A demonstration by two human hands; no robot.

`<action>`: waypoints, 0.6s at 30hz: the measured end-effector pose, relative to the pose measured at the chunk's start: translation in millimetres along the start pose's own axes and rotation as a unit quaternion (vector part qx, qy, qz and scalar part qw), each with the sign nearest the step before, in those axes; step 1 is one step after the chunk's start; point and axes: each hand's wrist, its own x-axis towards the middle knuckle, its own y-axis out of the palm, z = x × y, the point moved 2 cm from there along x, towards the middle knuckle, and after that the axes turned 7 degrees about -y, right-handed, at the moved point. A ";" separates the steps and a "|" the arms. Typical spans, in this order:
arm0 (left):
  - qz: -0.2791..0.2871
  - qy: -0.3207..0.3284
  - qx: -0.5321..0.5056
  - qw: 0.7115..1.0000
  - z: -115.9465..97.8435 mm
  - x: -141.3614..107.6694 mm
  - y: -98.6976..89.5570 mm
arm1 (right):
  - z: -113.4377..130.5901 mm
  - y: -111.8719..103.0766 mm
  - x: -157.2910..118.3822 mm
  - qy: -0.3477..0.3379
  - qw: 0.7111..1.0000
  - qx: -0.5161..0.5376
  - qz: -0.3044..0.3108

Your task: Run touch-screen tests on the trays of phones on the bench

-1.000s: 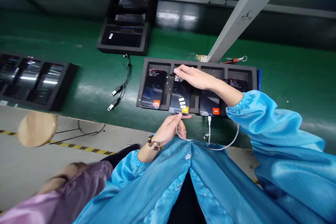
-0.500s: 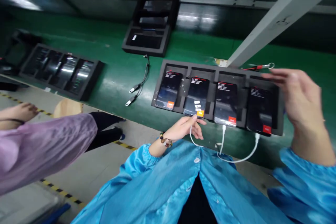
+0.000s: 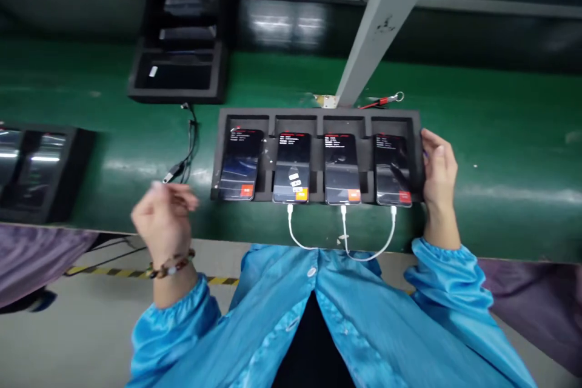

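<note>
Left hand point(image 3: 166, 218): half curled beside the black cable point(image 3: 191, 138); blurred, so I can't tell whether it grips anything.
Tray point(image 3: 318, 113): on the bench ahead of me, long axis left to right.
Phones point(image 3: 342, 171): in its four slots, long axes pointing away from me.
Right hand point(image 3: 440, 176): partly open, fingers touching the tray's right end.

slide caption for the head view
Right hand at a dark tray of four phones, three on white cables; left hand near black cable.
</note>
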 end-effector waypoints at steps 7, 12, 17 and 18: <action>-0.029 -0.072 -0.011 0.997 28.7 63.5 46.4 | 10.4 -0.3 -1.5 -0.052 0.996 -0.074 0.019; 0.005 -0.018 0.065 0.998 25.0 62.9 59.3 | 29.7 2.8 -2.1 -0.039 0.993 -0.109 0.028; -0.108 0.052 -0.003 0.993 6.9 47.1 58.1 | 35.7 2.2 1.9 -0.057 0.985 -0.144 0.071; -0.146 0.102 -0.030 0.983 -3.4 34.1 59.2 | 35.4 2.9 5.3 -0.067 0.981 -0.156 0.090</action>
